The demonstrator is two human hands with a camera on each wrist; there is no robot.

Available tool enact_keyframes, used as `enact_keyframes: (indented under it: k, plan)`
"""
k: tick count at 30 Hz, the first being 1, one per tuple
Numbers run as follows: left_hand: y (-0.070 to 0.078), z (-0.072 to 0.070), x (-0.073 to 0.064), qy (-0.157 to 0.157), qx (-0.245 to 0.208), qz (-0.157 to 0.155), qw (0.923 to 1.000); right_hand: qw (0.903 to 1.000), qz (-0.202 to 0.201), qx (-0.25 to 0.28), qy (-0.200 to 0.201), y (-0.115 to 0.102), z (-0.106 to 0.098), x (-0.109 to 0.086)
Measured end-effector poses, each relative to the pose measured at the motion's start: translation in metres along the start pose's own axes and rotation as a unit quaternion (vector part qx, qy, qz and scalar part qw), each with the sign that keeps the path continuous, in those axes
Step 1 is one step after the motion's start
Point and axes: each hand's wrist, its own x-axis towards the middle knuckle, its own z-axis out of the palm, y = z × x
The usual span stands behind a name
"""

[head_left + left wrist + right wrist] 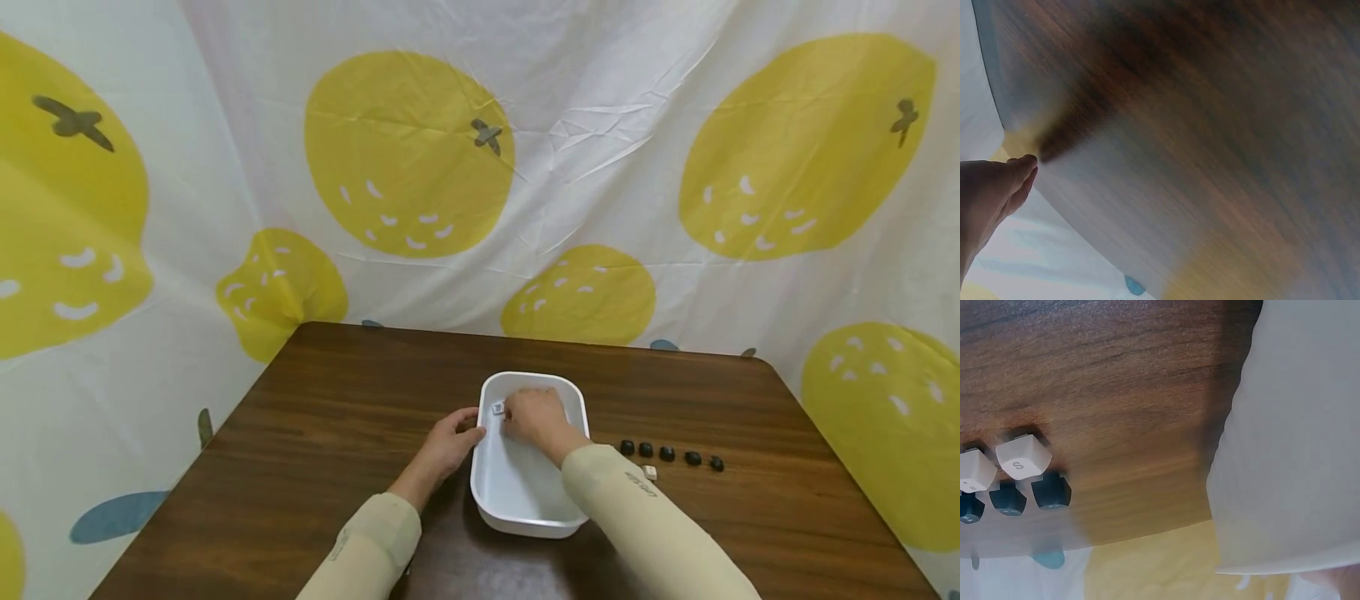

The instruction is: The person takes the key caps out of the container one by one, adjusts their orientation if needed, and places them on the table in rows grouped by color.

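Observation:
My right hand (pixel 534 412) reaches down into a white rectangular tub (pixel 486 500), its fingers bent toward the tub floor near the far left corner. Right by those fingertips lies a small white keycap (pixel 498 408) with dark print. The fingertips are hidden under the hand, and I cannot tell whether they pinch anything. At the tub's left side, my left hand (pixel 446 446) touches the wall with its thumb at the rim and its fingers stretched along the outside. The left wrist view shows this hand (pixel 997 194) at the picture's edge.
Several black keycaps (pixel 667 453) form a row on the brown wooden table (pixel 360 392), right of the tub. Nearer me is a white keycap (pixel 650 472); the right wrist view shows a white keycap marked S (pixel 1024 457). A lemon-patterned cloth (pixel 420 292) hangs behind the table.

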Motion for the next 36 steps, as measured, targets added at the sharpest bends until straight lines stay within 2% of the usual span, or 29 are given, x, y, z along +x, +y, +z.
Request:
enact_keyframes:
  k: [5,9,14,18,20,23,28,31,36]
  plan:
    - [0.0,0.0,0.0,0.001,-0.002,0.004,1.0,0.9995,-0.031,-0.007,-0.004,-0.001,0.001,-0.001]
    - [-0.001,0.001,0.001,0.001,-0.002,0.001,1.0,0.9994,-0.033,0.001,0.0,-0.002,-0.002,-0.004]
    - [-0.002,0.001,0.001,0.003,0.0,0.001,1.0,0.997,-0.039,0.058,0.032,0.0,-0.022,-0.009]
    - [-0.002,0.001,0.002,0.005,0.001,-0.011,0.9999,0.9872,-0.02,0.146,0.06,0.013,-0.041,-0.018]
    - [-0.002,0.001,0.003,0.004,-0.002,-0.019,0.9998,0.9784,0.005,0.195,0.068,0.022,-0.05,-0.027]
    - [-0.003,0.002,0.004,0.003,-0.003,-0.023,0.9997,0.9602,0.052,0.264,0.073,0.039,-0.059,-0.043]
    - [-0.004,0.004,0.005,0.003,-0.003,-0.024,0.9997,0.9379,0.115,0.321,0.064,0.069,-0.068,-0.076]
    - [-0.004,0.004,0.004,0.005,-0.004,-0.029,0.9996,0.9353,0.124,0.327,0.056,0.085,-0.069,-0.097]
    - [-0.003,0.004,0.003,0.005,-0.004,-0.045,0.999,0.9415,0.126,0.308,0.053,0.106,-0.063,-0.127]
